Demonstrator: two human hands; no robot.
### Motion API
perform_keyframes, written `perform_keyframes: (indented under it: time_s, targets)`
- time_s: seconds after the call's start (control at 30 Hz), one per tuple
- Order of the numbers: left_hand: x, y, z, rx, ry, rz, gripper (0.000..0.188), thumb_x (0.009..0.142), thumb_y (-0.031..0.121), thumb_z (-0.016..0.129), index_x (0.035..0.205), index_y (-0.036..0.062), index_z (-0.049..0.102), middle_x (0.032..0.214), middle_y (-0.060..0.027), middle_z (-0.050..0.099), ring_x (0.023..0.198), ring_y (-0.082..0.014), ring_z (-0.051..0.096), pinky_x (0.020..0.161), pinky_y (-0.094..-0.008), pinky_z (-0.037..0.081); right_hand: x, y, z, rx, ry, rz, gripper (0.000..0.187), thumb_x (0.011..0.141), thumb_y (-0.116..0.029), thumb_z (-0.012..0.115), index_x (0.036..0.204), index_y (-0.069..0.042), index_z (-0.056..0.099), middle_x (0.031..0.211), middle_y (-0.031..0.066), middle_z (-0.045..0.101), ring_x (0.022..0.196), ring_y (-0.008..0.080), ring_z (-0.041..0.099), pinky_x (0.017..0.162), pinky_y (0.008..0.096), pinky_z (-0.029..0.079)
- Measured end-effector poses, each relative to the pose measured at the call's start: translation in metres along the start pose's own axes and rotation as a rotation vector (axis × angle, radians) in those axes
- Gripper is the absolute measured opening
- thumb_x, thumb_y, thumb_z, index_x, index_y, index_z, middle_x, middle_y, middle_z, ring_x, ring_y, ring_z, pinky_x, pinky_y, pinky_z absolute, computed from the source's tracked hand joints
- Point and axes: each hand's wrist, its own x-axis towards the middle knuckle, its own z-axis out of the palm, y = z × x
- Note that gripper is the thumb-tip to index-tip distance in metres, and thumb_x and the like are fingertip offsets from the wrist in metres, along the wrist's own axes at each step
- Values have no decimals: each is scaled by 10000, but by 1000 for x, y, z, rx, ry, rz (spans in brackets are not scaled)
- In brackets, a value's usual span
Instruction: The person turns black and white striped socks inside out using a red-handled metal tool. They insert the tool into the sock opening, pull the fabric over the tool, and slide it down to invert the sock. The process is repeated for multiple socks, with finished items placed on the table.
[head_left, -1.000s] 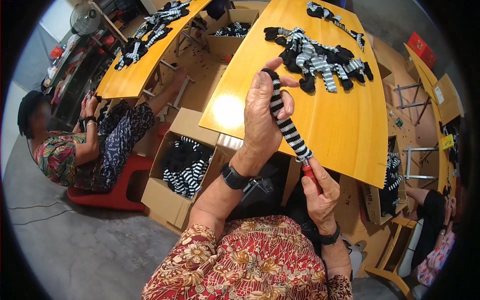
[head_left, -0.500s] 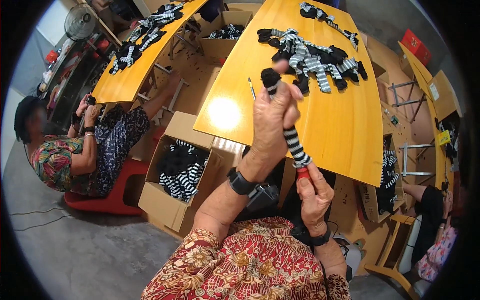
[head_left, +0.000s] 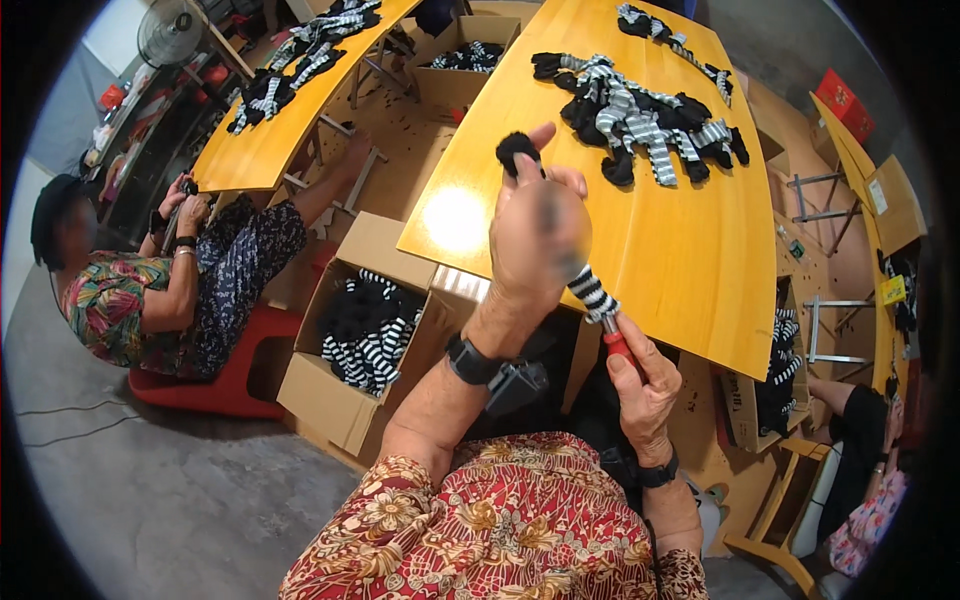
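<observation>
My left hand (head_left: 522, 250) is closed around a black-and-white striped knitted sock (head_left: 594, 294), held up over the near edge of the table. The sock's black end (head_left: 517, 150) pokes out above my fingers, and its striped opening hangs below them. Lower right, my right hand (head_left: 648, 392) grips the red handle (head_left: 617, 344) of a tool. A short length of metal shaft shows between handle and sock; its rest is inside the sock. A blurred patch covers part of my left hand.
Striped socks lie piled on the yellow table (head_left: 680, 270). A cardboard box (head_left: 330, 405) of socks stands at left, another box (head_left: 745, 410) at right. One person sits on a red stool (head_left: 235, 360) at left; another person's arm and clothing show at far right.
The red handle has drawn slightly away from the sock, so metal shaft now shows between them. My left hand has turned and shifted a little left. The whole view has shifted slightly.
</observation>
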Motion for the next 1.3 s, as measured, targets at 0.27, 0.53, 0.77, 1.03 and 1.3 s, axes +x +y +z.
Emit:
perform_keyframes:
  time_s: [0.27,0.53,0.77,1.03,1.3]
  targets:
    - [6,15,-10,-158,-313,-135,645,1013,510,187,1452,45,273,731,-51,547,410,-42,293,412,-176,265,-4,10,-11,113,-52,111,352,853,-57,615,1194,28,615,1044,128,687,940,165,643,854,262,473]
    - [-2,13,8,-163,-191,-24,592,1022,481,202,1447,77,288,620,5,439,398,-32,249,396,-172,246,-9,7,13,166,70,105,361,860,-67,622,1202,45,601,1043,143,683,938,179,643,845,264,475]
    - [-2,10,12,-134,-92,-3,528,1038,422,250,1408,58,348,736,-29,586,412,-39,272,426,-178,264,-19,5,10,171,53,84,372,884,-71,606,1241,31,581,1106,154,665,955,173,637,851,279,480]
    - [3,-11,11,276,19,121,507,1011,467,340,1184,8,470,916,-166,687,499,-43,549,431,-133,381,-14,-4,25,138,142,130,363,900,-59,574,1249,40,571,990,105,663,792,138,594,731,271,482]
    - [-20,-30,14,291,-16,14,593,1014,461,339,1356,-22,370,809,-156,682,490,-62,542,463,-155,411,-1,-4,24,100,188,104,344,888,-57,596,1209,64,577,995,149,675,856,153,622,791,267,483]
